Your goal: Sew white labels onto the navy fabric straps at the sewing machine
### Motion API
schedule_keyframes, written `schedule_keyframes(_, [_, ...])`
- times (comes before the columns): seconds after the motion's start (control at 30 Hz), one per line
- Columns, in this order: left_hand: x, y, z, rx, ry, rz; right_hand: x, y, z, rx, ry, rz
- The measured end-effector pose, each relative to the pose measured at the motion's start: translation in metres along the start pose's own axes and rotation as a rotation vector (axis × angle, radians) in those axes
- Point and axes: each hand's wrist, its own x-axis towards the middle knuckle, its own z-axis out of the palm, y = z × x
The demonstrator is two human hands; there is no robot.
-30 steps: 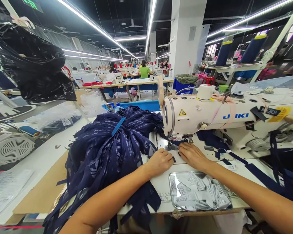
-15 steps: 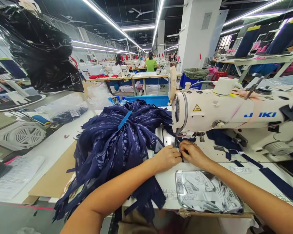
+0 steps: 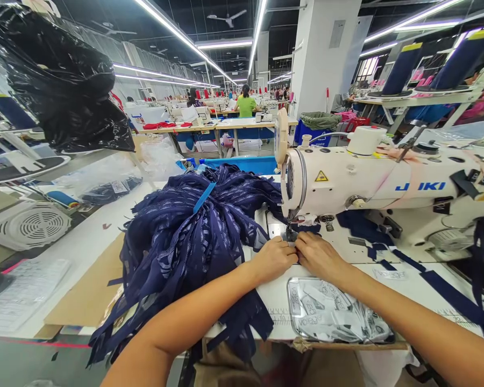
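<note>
The white sewing machine [image 3: 371,172] stands to the right, its needle and presser foot [image 3: 291,232] just beyond my fingertips. My left hand [image 3: 277,259] is closed at the near side of the foot, fingers bent down on a navy fabric piece [image 3: 310,228] that is mostly hidden. Touching it from the right, my right hand [image 3: 318,255] is also closed on this fabric, with its fingertips beside the foot. Left of the needle lies a big bundle of navy fabric strips [image 3: 185,242], tied with a blue band [image 3: 204,198].
Below my right forearm sits a clear tray of white printed labels [image 3: 326,312]. Navy scraps [image 3: 443,290] lie on the right. Cardboard [image 3: 84,285] and a paper sheet [image 3: 28,290] are at the left; a black plastic bag [image 3: 60,80] hangs above. A person [image 3: 247,102] sits far ahead.
My right hand has flattened and turned its fingers down towards the fabric by the foot; the gap under its fingers has closed. My left hand stays nearly in place. The view has shifted slightly.
</note>
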Motion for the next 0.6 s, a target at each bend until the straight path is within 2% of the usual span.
schedule_keyframes(0.07, [0.0,0.0,-0.001,0.009,0.002,-0.001,-0.002,-0.004,-0.003,-0.114,-0.034,-0.013])
schedule_keyframes(0.13, [-0.001,0.0,-0.002,0.007,0.004,0.0,-0.002,-0.003,-0.003,-0.124,-0.055,-0.008])
schedule_keyframes(0.33, [-0.004,0.002,-0.001,-0.023,0.039,0.014,-0.001,0.01,0.004,0.193,-0.024,0.104])
schedule_keyframes(0.6, [-0.001,0.0,-0.001,-0.053,0.003,0.015,0.006,0.019,0.019,0.509,-0.012,0.228])
